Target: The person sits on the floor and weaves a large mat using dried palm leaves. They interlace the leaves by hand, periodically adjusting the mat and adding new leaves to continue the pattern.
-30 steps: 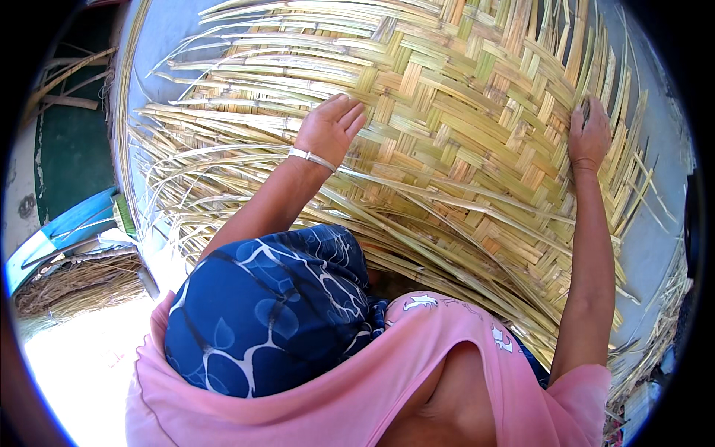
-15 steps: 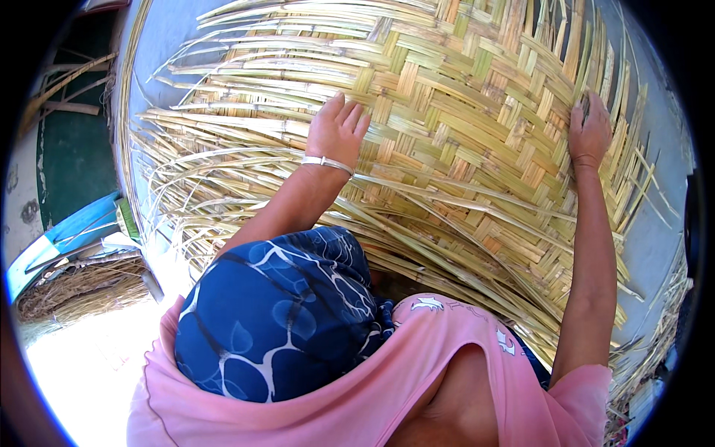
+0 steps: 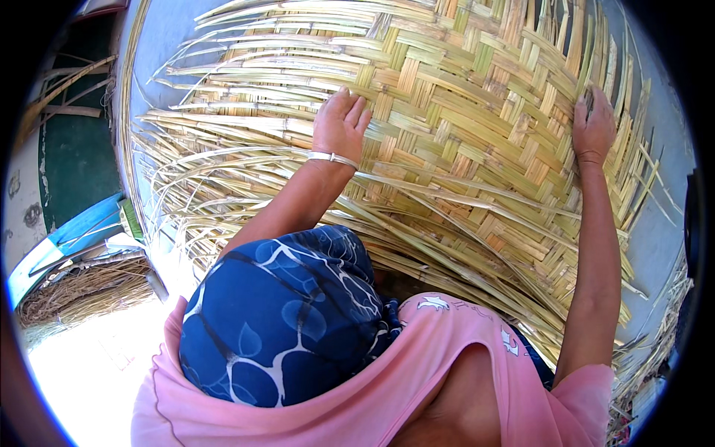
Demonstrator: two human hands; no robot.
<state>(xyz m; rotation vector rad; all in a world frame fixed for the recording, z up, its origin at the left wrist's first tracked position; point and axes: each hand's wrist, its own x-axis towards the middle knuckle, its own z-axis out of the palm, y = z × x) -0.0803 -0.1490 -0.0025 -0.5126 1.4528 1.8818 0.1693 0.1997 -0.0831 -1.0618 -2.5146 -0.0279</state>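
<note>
A large mat [image 3: 465,112] of split cane strips, woven in a zigzag pattern, lies before me. My left hand [image 3: 340,128], with a pale bangle [image 3: 331,158] at the wrist, rests on the mat's left part, where the weave meets loose strips [image 3: 261,104]. Its fingers are stretched and slightly apart, holding nothing I can see. Over at the mat's right side, my right hand [image 3: 594,130] lies on the weave near the strip ends. Thumb and fingers there are extended with a gap between them. The surface under both palms is hidden.
Long unwoven strips [image 3: 439,249] lie across the near side of the mat, by my knee in blue patterned cloth [image 3: 279,320]. Grey-blue floor [image 3: 160,37] shows around the mat. At the left are a bundle of brown stalks [image 3: 89,290] and a dark green panel [image 3: 78,164].
My left hand has shifted very slightly farther from me across the mat. My right hand stays at about the same place, and the view has moved a little.
</note>
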